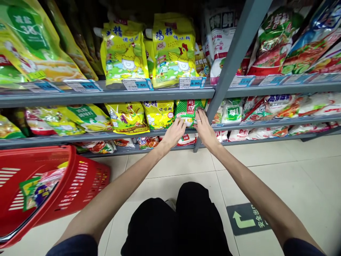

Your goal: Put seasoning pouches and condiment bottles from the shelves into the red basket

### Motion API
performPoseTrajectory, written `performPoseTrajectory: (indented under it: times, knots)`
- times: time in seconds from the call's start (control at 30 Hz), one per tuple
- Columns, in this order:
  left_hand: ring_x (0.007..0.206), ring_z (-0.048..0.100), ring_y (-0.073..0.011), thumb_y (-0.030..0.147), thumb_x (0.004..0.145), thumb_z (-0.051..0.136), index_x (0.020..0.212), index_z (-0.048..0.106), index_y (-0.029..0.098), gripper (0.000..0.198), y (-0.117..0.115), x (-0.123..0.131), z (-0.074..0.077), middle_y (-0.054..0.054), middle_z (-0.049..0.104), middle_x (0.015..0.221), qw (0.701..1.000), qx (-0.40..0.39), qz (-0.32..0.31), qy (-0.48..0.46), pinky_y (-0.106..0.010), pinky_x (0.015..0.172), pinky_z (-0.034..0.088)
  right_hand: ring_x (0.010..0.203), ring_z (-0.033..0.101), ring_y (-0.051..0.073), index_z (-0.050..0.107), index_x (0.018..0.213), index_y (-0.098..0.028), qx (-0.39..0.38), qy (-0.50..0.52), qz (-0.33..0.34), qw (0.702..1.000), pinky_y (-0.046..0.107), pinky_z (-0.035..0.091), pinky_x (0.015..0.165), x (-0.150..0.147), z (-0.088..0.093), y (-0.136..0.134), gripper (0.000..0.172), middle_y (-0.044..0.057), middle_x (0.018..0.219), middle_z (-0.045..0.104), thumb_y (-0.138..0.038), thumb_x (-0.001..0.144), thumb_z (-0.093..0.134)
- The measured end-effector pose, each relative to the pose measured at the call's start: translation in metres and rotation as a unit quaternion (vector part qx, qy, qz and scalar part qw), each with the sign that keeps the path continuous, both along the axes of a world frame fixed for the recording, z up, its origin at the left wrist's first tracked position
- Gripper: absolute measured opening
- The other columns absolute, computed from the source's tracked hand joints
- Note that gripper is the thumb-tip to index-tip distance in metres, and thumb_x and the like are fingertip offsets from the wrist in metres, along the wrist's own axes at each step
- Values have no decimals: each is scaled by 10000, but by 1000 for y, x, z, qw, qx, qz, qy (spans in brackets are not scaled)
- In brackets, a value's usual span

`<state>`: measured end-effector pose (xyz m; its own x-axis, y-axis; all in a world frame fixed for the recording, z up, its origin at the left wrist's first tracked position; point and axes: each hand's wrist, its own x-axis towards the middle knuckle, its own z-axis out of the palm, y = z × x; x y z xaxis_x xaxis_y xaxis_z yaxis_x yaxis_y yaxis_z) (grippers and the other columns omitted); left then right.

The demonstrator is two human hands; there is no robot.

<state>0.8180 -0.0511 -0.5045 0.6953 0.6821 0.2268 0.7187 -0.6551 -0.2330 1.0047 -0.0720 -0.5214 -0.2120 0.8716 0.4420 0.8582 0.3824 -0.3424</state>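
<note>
Both my hands are on a green and red bag of chicken bouillon (pixel 188 109) standing upright on the middle shelf, beside the grey post. My left hand (pixel 176 131) grips its lower left edge with the fingers curled in. At the lower right side, my right hand (pixel 204 126) has its fingers bent over the bag's front; a ring shows on one finger. Directly left of this bag stands a yellow chicken bouillon bag (pixel 159 115), with another yellow bag (pixel 128 117) farther left.
A red shopping basket (pixel 90 181) holding a few packets stands at the left. The grey shelf post (pixel 237 46) slants up beside my right hand. Yellow pouches (pixel 174 49) fill the shelf above. A floor sign with an arrow (pixel 247 218) lies at the lower right.
</note>
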Motion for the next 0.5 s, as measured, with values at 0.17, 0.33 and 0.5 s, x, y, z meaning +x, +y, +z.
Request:
performPoseTrajectory:
  times: [0.17, 0.33, 0.5]
  knots:
    - [1149, 573, -303, 162, 1006, 381, 1141, 641, 111, 297, -2, -6, -4, -182, 622, 1176, 995, -39, 30, -84, -434, 982, 514, 1597, 41, 258, 64, 1625, -107, 7, -19, -2, 1000, 523, 236, 1297, 3, -5, 10, 715, 130, 1720, 117, -63, 963, 330]
    - [1253, 540, -289, 195, 978, 534, 1318, 495, 69, 364, -5, 2, 3, -208, 509, 1332, 966, -21, 96, -239, -414, 1035, 515, 1597, -10, 243, 63, 1623, -96, -2, -34, 30, 999, 515, 254, 1288, 6, -8, 11, 695, 135, 1718, 132, -40, 966, 283]
    - [1298, 538, -331, 178, 938, 611, 1446, 396, 106, 556, -12, 18, 11, -224, 466, 1381, 963, -44, 126, -235, -449, 1037, 531, 1595, -48, 251, 4, 1624, -111, 24, -13, 6, 1000, 544, 206, 1295, 2, -14, 1, 717, 151, 1724, 48, -83, 987, 332]
